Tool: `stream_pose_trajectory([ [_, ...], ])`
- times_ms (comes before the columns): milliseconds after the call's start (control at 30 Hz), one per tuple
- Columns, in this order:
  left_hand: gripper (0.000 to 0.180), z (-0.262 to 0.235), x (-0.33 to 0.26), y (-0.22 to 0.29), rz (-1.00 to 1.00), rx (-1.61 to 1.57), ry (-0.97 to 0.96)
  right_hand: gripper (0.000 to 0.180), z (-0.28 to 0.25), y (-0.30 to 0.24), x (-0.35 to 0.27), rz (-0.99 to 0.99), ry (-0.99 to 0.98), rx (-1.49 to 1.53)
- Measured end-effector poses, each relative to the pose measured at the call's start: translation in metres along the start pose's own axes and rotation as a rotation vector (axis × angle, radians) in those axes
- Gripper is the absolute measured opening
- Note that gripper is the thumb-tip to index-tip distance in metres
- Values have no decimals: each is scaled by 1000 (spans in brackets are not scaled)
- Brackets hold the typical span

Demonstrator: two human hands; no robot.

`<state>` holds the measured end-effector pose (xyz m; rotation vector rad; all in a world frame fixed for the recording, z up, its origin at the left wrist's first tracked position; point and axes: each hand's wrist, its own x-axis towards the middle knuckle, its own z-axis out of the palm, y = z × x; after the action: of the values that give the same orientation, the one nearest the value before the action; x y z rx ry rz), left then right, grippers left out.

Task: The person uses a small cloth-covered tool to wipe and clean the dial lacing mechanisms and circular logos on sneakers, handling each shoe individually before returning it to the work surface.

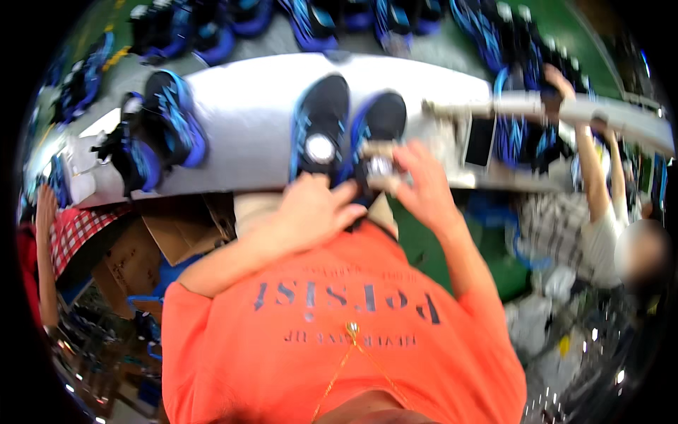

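Your left hand (311, 208) and right hand (422, 182) are flanking the right shoe (383, 121), grips unclear; uneven pressure risks tipping it.

Brightly lit white bench (244, 113), green floor (432, 244) below, yellow stripe (115, 58) at upper left, cardboard boxes (176, 230) left of centre

Dark lettering (346, 307) in several lines, upside down across the orange shirt's (247, 360) front
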<state>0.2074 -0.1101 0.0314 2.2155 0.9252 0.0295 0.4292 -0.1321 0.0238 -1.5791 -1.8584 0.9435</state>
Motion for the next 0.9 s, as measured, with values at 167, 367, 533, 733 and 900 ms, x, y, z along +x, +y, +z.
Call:
stream_pose_trajectory([
  [167,17,-22,28,-20,88,60,261,49,-28,-28,36,49,-17,192],
  [367,18,-39,-5,-51,-28,266,258,42,-32,-52,121,-52,116,108],
  [533,24,-37,6,-58,-212,115,168,52,10,-4,225,-182,299,-561],
  [733,25,-39,2,-60,-210,56,203,56,25,28,261,-78,54,-852],
  [900,29,-61,16,-69,-163,62,239,61,-36,70,260,136,154,-844],
])
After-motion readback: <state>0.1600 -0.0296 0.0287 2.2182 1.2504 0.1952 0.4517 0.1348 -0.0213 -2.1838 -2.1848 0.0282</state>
